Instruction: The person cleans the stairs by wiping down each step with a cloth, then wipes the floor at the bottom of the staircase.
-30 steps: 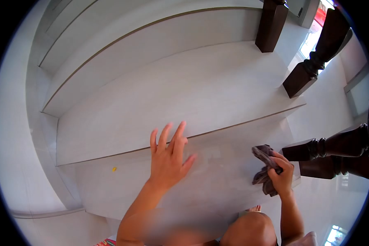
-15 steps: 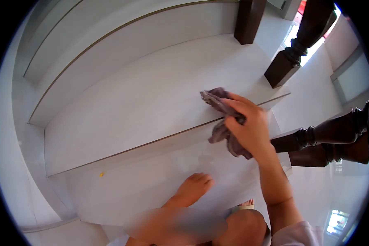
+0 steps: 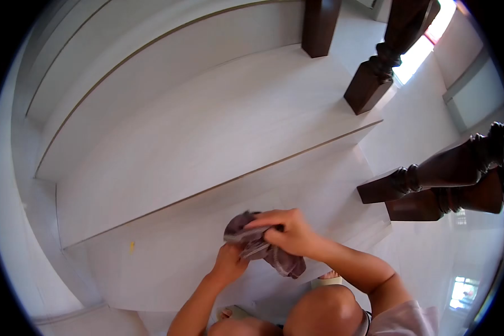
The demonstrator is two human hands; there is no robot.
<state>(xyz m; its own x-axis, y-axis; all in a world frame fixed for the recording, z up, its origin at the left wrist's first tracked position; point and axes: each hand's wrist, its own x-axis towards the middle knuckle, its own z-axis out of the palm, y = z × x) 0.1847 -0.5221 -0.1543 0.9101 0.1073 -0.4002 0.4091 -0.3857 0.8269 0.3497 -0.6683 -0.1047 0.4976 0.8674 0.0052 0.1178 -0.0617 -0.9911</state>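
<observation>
A crumpled purple-brown cloth (image 3: 283,262) is bunched between my two hands, above the lower white stair tread (image 3: 173,241). From the right, my right hand (image 3: 292,231) grips it with thumb and fingers, and part of the fabric hangs below the palm. My left hand (image 3: 231,262) is closed at the cloth's left end; its fingertips are partly hidden by the fabric. Both hands are in front of the edge of the upper tread (image 3: 207,134).
Dark turned wooden balusters (image 3: 369,84) stand at the stair's right end, with another baluster (image 3: 386,187) nearer me. A small yellow bit (image 3: 131,246) lies on the lower tread at the left. My knee (image 3: 325,313) and sandalled foot (image 3: 330,278) are at the bottom.
My right hand has brought the cloth from the upper tread's edge down and left towards me. My left hand has moved up to the cloth and taken hold of it.
</observation>
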